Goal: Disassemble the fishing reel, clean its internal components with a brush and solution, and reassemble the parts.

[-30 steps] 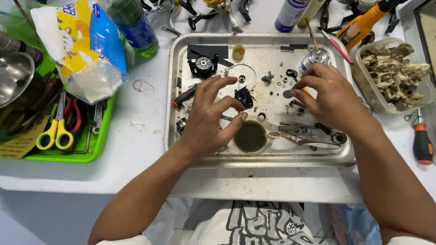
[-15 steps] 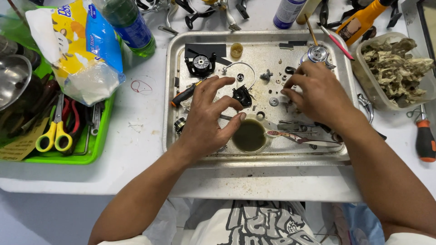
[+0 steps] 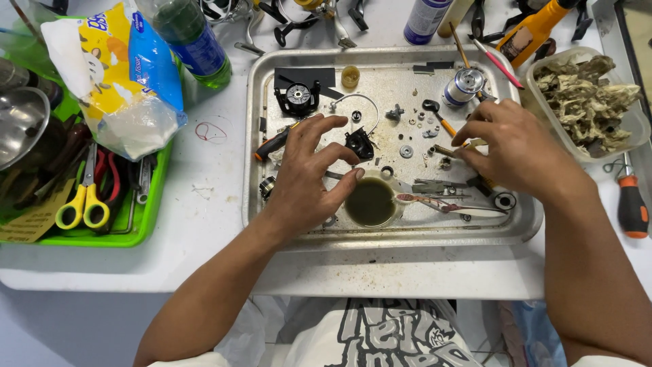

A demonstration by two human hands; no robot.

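Slightly shifted leftward, the right hand point(image 3: 516, 146) is pinched on small parts; left hand point(image 3: 309, 173) is spread open over the tray point(image 3: 407, 234); many parts remain loose.

The left hand point(image 3: 305, 173) is covering part of the metal tray point(image 3: 258, 136), hiding whatever lies beneath its palm. The right hand point(image 3: 516, 149) is pinching something too small to identify (possibly a tiny screw). 2 bottles, green point(image 3: 193, 41) and purple point(image 3: 424, 17), are running off the top edge.
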